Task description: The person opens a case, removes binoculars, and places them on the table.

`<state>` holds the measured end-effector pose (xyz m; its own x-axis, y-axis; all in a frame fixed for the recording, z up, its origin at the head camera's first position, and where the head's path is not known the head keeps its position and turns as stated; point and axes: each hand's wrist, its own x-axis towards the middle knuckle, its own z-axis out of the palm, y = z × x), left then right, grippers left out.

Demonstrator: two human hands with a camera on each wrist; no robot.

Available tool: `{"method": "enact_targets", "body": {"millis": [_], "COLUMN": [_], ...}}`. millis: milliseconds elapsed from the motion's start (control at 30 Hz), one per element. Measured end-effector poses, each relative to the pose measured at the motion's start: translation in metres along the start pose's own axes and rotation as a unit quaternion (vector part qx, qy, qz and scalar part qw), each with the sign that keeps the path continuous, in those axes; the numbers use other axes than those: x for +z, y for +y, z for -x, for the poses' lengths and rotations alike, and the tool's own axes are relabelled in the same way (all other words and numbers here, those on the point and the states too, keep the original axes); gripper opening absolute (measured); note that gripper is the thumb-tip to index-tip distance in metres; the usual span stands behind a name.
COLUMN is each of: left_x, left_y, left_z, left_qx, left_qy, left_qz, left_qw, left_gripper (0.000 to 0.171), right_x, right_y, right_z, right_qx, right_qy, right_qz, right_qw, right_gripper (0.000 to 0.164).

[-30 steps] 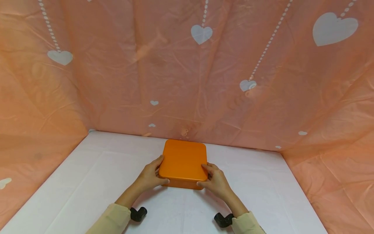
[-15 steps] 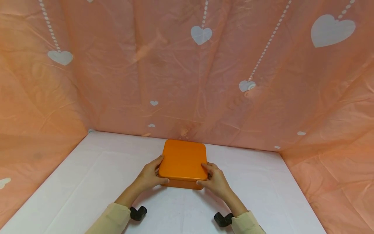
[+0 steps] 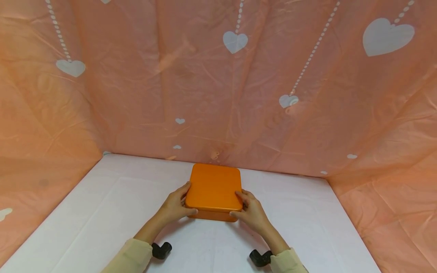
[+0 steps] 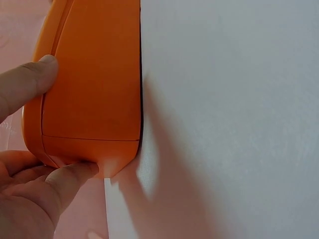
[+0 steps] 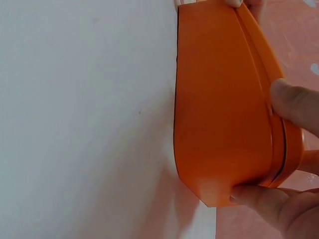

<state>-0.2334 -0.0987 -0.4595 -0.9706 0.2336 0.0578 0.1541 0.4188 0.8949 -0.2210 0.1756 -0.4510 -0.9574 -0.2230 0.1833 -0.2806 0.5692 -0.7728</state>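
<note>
An orange rectangular tin box (image 3: 215, 187) with rounded corners and a lid sits on the white surface, close to the back curtain. My left hand (image 3: 175, 204) holds its left front corner, thumb at the front by the lid's edge and fingers along the left side. On the opposite corner, my right hand (image 3: 252, 211) grips in a mirrored way, with a finger over the top edge. In the left wrist view the thumb (image 4: 35, 82) presses at the lid seam. The right wrist view shows a dark line along the seam near the corner. The box's inside is hidden.
The white-covered table (image 3: 300, 220) spreads on both sides of the box. A peach curtain (image 3: 205, 94) with white hearts encloses the back and sides. Black elbow-shaped pieces, one at the left wrist (image 3: 162, 250) and one at the right (image 3: 260, 258), stick out from the sleeves.
</note>
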Motion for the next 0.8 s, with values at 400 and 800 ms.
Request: {"method": "enact_targets", "body": {"millis": [400,800], "left_x": [0.0007,0.0015], "left_y": [0.0020,0.0024], "left_z": [0.0008,-0.0003], "left_qx": [0.000,-0.011], "left_qy": [0.006,0.006], "left_qz": [-0.003,-0.008], "left_qw": [1.0000,0.9999], "left_gripper": [0.098,0.099], "right_x": [-0.0002,-0.0007], "right_y": [0.0008,0.0025], "right_z": [0.0004,0.0003], "right_qx": [0.010,0.009], "right_qy": [0.001,0.003], "right_qz": [-0.033,-0.053], "right_qw": [0.999,0.999], "right_gripper": [0.069,0.069]}}
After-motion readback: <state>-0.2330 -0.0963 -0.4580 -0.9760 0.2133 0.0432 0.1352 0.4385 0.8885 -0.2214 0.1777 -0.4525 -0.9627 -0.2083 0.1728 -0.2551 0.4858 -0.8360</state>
